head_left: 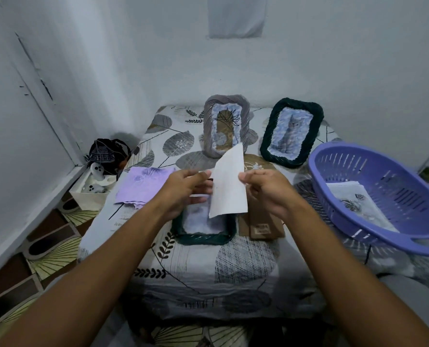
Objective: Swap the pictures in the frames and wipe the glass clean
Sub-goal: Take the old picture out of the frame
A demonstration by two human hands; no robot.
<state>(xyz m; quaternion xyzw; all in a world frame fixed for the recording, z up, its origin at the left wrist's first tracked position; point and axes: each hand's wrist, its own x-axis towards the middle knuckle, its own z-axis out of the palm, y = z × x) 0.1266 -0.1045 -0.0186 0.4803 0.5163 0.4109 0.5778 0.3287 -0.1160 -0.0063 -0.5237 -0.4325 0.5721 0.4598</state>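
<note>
Both hands raised over the middle of the desk [246, 266], spread with a leaf-patterned cloth. White sheet of paper [229, 186] held upright between them, blank side toward the camera, top corner tipped far and right. Left hand [183, 192] at the sheet's left edge, thumb and fingers reaching to it, grip narrow; exact contact hard to tell. Right hand [266, 190] at the right edge, thumb and forefinger pinched on the paper, grip closed on it. Lower edge of the sheet hanging just above a dark green rope frame [203, 234] lying flat on the desk, directly beneath the left hand, its pale inside showing. Just right of that frame, under the right hand, a brown cardboard backing [263, 226] flat on the cloth.

Farther back, a grey rope frame [226, 126] standing upright with a drawing of a plant inside, partly hidden behind the sheet's top corner. To its right, a second dark green frame [292, 132] standing tilted, with a cat picture. Lilac cloth [143, 186] folded on the left part of the desk, just left of the left hand. Purple slotted basket [383, 196] at the right edge, tilted, holding a printed picture [356, 201].

On the floor left of the desk, a white box with game controllers [95, 181] and a dark bag [108, 154] in the corner.
</note>
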